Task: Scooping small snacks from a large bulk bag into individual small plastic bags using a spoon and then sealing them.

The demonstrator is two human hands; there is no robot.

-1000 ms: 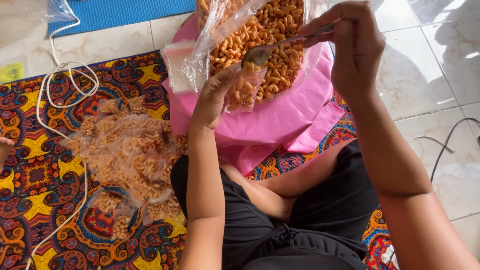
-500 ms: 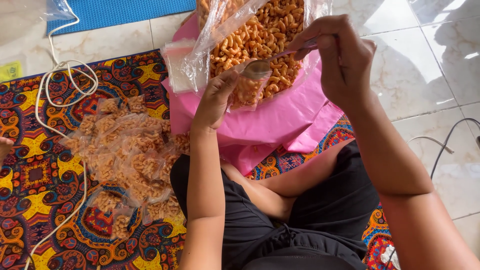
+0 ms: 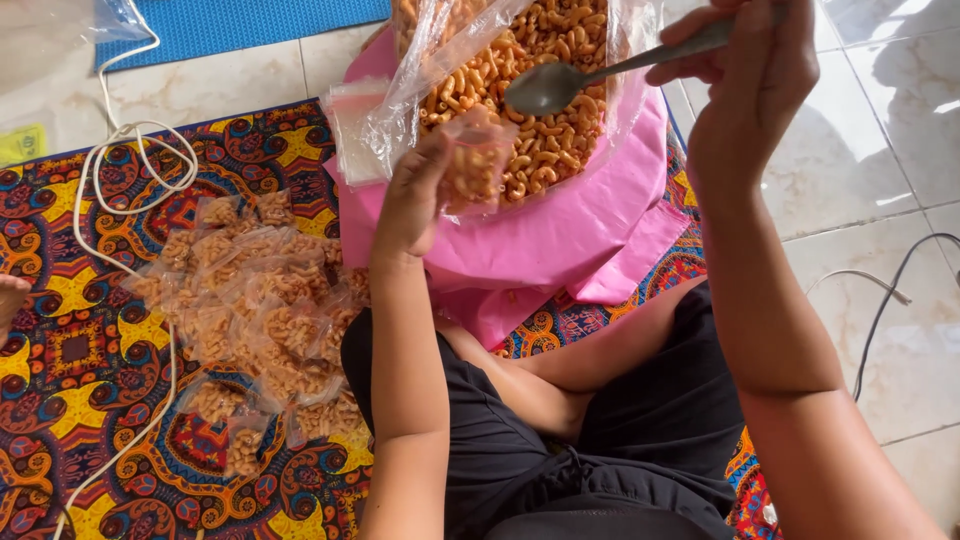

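Observation:
My left hand holds up a small clear plastic bag partly filled with orange macaroni snacks. My right hand grips a metal spoon by its handle; the bowl hovers just above the small bag and looks empty. Behind both sits a large clear plastic bag of the same orange macaroni snacks, open at the top, resting on pink plastic sheeting.
Several filled small snack bags lie piled on a colourful patterned mat to my left. A white cord loops across the mat. A stack of empty small bags lies on the pink sheet. Cables run over the tiled floor at right.
The spoon has come away from the small bag's mouth and risen slightly. My right hand moved up and to the right. The left hand keeps holding the small bag.

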